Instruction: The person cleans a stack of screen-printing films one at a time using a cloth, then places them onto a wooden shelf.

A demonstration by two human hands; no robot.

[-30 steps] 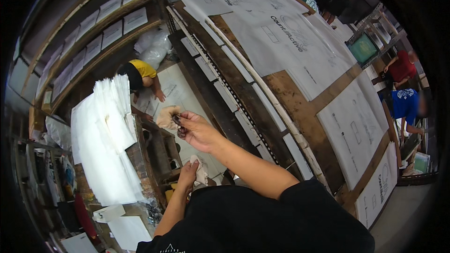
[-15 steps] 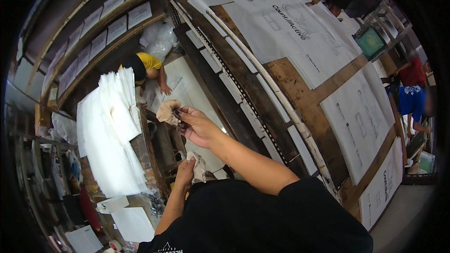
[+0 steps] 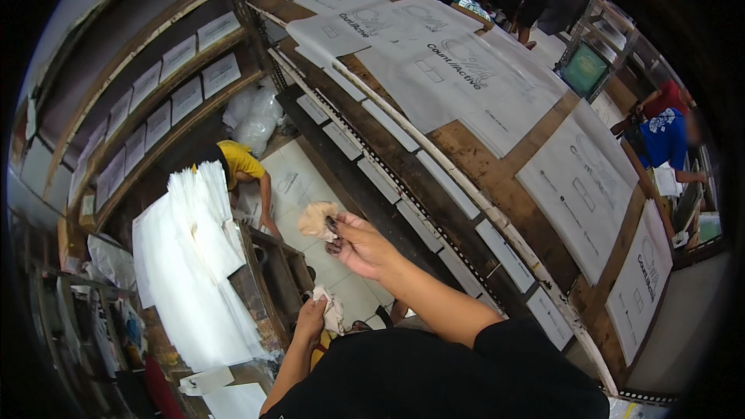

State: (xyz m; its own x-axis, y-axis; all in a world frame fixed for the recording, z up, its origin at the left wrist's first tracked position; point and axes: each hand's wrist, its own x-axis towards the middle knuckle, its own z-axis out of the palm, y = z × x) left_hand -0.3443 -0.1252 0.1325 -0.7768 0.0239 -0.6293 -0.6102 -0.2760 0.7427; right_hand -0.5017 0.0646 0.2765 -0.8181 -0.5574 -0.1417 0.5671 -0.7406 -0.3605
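Out in front of me, my right hand (image 3: 357,244) pinches a crumpled beige cloth (image 3: 317,220) between thumb and fingers. Dark stains mark those fingertips. Lower and closer to my body, my left hand (image 3: 311,318) is closed on another pale beige cloth (image 3: 332,312), which hangs over the side of its fingers. The two cloths are apart from each other. Both are held in the air above the tiled floor (image 3: 322,264), between a table with white sheets and a long printing bench.
A tall stack of white sheets (image 3: 190,271) covers the table at left. Printed sheets (image 3: 466,70) lie on the long brown bench (image 3: 458,140) at right. Wooden shelves (image 3: 147,120) hold more sheets. A person in yellow (image 3: 240,161) bends down ahead; others stand at far right.
My view has shifted, so the shelves and bench appear elsewhere in the picture. Both hands keep their cloths. The person in yellow remains bent over near the floor.
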